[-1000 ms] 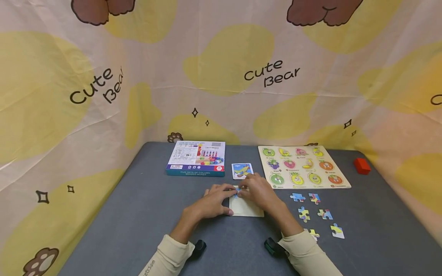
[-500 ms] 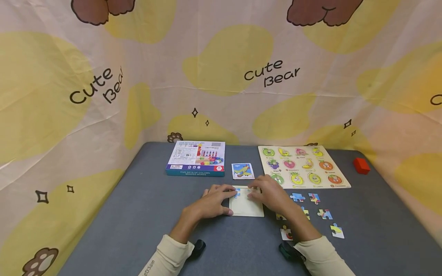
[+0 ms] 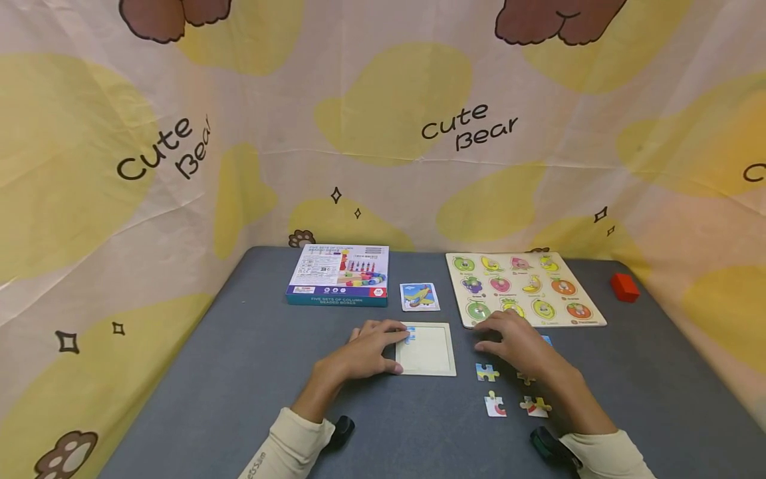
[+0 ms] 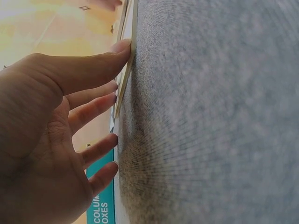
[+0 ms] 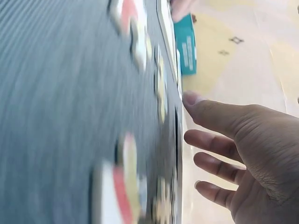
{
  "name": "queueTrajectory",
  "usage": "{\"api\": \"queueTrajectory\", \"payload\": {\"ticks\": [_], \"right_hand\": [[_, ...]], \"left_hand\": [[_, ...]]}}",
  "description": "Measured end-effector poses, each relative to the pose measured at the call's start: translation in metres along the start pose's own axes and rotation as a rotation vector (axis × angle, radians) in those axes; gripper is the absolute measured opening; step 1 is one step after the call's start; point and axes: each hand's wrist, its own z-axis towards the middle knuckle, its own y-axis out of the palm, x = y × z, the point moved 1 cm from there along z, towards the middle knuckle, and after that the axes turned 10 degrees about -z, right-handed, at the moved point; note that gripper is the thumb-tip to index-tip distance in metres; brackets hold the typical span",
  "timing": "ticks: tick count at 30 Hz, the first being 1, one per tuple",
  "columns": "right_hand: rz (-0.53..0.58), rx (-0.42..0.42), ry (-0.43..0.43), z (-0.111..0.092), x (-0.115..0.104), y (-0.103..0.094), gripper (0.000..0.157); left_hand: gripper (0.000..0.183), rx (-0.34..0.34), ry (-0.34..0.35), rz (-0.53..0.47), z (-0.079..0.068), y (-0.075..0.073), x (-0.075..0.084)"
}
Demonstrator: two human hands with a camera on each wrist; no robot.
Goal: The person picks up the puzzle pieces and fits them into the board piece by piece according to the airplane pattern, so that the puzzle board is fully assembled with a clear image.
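A cream wooden puzzle tray (image 3: 433,352) lies on the grey table, with a blue jigsaw piece (image 3: 410,335) in its upper left corner. My left hand (image 3: 361,352) rests at the tray's left side, thumb near the front corner and index finger on that piece. In the left wrist view the thumb (image 4: 100,67) touches the tray's edge and the other fingers extend fairly straight. My right hand (image 3: 519,342) hovers with nothing in it, right of the tray, above loose jigsaw pieces (image 3: 487,372). Its fingers are relaxed and apart in the right wrist view; part of the pieces is hidden beneath it.
Behind the tray lies a picture card (image 3: 419,297) of a yellow plane. A boxed bead set (image 3: 338,276) stands back left. A fruit board (image 3: 532,286) lies back right, with a red block (image 3: 625,288) beyond it. A printed curtain (image 3: 383,133) hangs behind the table.
My right hand has let go of the blue piece in the tray's corner and moved right, over the loose pieces. The left hand stays at the tray.
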Motion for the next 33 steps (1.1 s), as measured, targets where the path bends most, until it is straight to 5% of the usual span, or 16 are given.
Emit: {"api": "queueTrajectory", "payload": {"ticks": [18,33], "right_hand": [[-0.01,-0.059,0.088,-0.021,0.049,-0.019,0.035],[0.028,-0.14,0.145,-0.024,0.06,-0.018,0.031]], "left_hand": [[0.068,-0.009,-0.02,0.009,0.001,0.0,-0.002],[0.067,-0.008,-0.022,0.014,0.0,0.0,0.0]]}}
